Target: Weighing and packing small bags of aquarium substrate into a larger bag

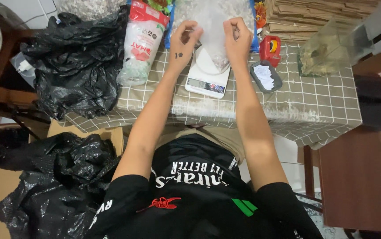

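Note:
My left hand [183, 39] and my right hand [238, 37] pinch the two top corners of a clear plastic bag [212, 35] partly filled with small pale grains. The bag rests upright on a white kitchen scale [206, 79] that stands on a grey checked tablecloth [305, 102]. Both hands hold the bag's mouth above the scale's round plate. The scale's display faces me, below the bag.
A red-and-white pouch [139, 44] lies left of the scale, beside a heap of black plastic bags [73, 62]. A small grey tray with white paper slips [266, 76] and a red tape dispenser [270, 48] sit to the right. A clear box [332, 48] stands far right; more black bags [53, 177] sit lower left.

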